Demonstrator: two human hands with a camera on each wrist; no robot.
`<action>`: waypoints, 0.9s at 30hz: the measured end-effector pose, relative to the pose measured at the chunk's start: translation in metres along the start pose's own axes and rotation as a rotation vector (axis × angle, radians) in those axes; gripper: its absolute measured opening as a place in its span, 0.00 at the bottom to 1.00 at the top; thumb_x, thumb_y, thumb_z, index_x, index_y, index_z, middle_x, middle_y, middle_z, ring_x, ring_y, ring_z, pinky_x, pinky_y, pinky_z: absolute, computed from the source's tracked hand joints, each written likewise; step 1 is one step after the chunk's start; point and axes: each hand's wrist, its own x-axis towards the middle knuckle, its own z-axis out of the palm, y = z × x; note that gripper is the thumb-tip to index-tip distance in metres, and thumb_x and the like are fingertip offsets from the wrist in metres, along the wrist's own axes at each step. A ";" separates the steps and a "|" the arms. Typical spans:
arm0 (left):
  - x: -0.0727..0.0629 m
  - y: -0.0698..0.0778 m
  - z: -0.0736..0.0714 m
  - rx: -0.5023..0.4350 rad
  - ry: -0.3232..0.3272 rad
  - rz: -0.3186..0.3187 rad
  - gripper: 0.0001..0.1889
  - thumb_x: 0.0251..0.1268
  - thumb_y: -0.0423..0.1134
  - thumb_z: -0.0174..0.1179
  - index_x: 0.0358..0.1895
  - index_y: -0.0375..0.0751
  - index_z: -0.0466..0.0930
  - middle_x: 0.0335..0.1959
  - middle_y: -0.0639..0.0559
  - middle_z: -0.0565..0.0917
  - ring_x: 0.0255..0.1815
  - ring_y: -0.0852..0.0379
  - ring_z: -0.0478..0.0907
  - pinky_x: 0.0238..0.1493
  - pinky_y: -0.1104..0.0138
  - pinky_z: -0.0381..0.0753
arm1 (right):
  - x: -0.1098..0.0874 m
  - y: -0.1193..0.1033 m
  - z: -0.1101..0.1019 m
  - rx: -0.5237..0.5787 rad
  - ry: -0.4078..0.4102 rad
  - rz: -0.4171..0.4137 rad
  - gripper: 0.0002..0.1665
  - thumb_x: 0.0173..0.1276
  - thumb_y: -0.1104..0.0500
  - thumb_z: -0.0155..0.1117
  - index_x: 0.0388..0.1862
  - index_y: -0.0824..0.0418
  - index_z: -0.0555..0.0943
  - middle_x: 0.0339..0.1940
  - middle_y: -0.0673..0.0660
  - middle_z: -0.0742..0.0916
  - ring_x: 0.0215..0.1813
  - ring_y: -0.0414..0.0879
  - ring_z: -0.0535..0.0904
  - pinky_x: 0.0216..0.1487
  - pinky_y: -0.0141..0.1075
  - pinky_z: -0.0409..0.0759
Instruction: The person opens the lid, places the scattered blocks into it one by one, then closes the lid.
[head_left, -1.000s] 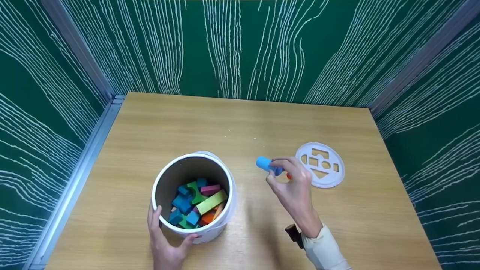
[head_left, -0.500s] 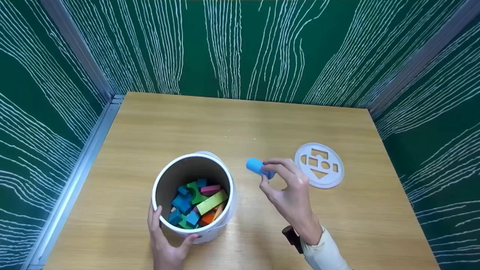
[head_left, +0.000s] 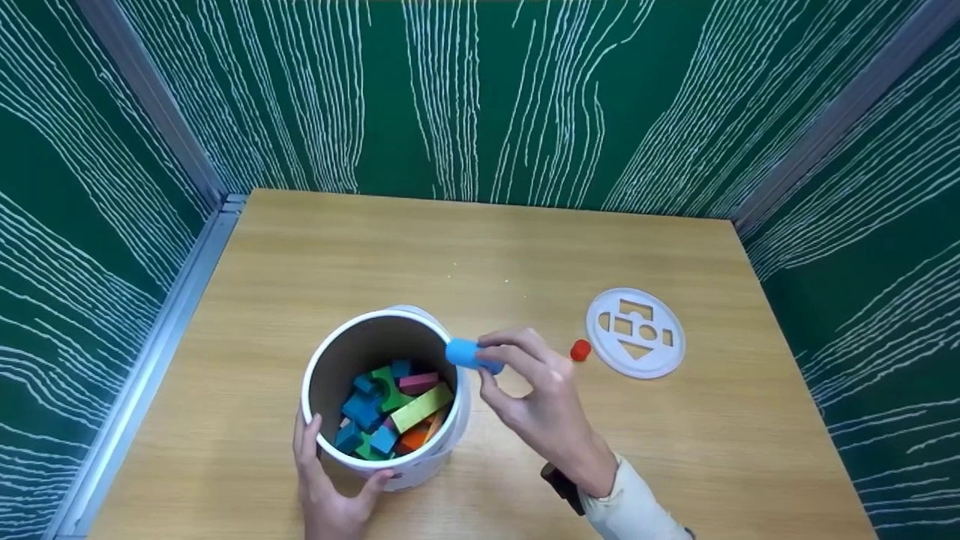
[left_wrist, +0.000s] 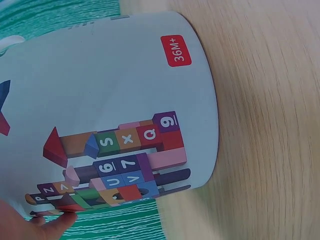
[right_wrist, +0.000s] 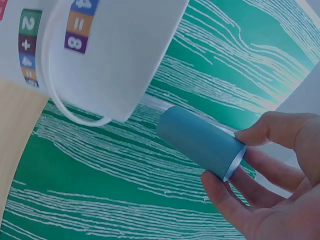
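My right hand (head_left: 536, 397) pinches a blue cylinder block (head_left: 463, 353) between thumb and fingers, at the right rim of a white bucket (head_left: 313, 352). In the right wrist view the blue cylinder block (right_wrist: 197, 140) lies tilted, its near end between the fingertips, apart from the bucket wall (right_wrist: 120, 55). My left hand (head_left: 334, 480) grips the near left side of the bucket, fingers over its rim and thumb along the front. Inside are several coloured blocks, among them a yellow-green bar (head_left: 421, 407) and a green arch (head_left: 386, 390). The left wrist view shows the bucket's printed side (left_wrist: 110, 90).
A white lid (head_left: 622, 361) with shaped cutouts lies flat on the wooden table (head_left: 480, 247), right of the bucket. Beside its left edge sits a small red block (head_left: 580, 350). Green walls with white lines (head_left: 420, 97) enclose the table's back and sides.
My right hand has carried the blue cylinder block left, from near the lid to the bucket's rim. The red block now shows fully. My left hand has stayed on the bucket.
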 end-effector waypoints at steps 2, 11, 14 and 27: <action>0.000 0.000 0.000 0.005 0.003 -0.003 0.53 0.40 0.34 0.76 0.71 0.42 0.51 0.74 0.39 0.50 0.69 0.37 0.52 0.60 0.36 0.61 | 0.000 -0.001 0.004 0.019 -0.016 0.001 0.13 0.51 0.72 0.70 0.37 0.63 0.84 0.44 0.53 0.83 0.45 0.42 0.79 0.46 0.31 0.82; 0.001 -0.001 -0.001 -0.025 0.007 0.028 0.52 0.41 0.35 0.76 0.71 0.42 0.52 0.74 0.39 0.51 0.68 0.37 0.53 0.62 0.37 0.60 | 0.001 0.005 0.021 0.064 -0.099 -0.007 0.10 0.56 0.71 0.68 0.38 0.64 0.83 0.43 0.54 0.83 0.44 0.44 0.79 0.47 0.33 0.82; 0.001 -0.001 -0.002 -0.039 0.000 0.034 0.52 0.41 0.35 0.76 0.71 0.41 0.52 0.74 0.39 0.50 0.69 0.37 0.52 0.63 0.38 0.59 | 0.001 0.007 0.027 0.059 -0.143 0.001 0.08 0.59 0.68 0.67 0.38 0.64 0.83 0.43 0.55 0.83 0.45 0.44 0.79 0.48 0.32 0.81; 0.001 -0.002 -0.001 0.000 0.001 0.014 0.53 0.39 0.32 0.76 0.71 0.41 0.51 0.74 0.40 0.50 0.69 0.37 0.52 0.61 0.36 0.60 | 0.001 0.010 0.038 0.005 -0.288 0.110 0.09 0.61 0.63 0.67 0.41 0.62 0.85 0.45 0.56 0.83 0.48 0.45 0.78 0.49 0.29 0.80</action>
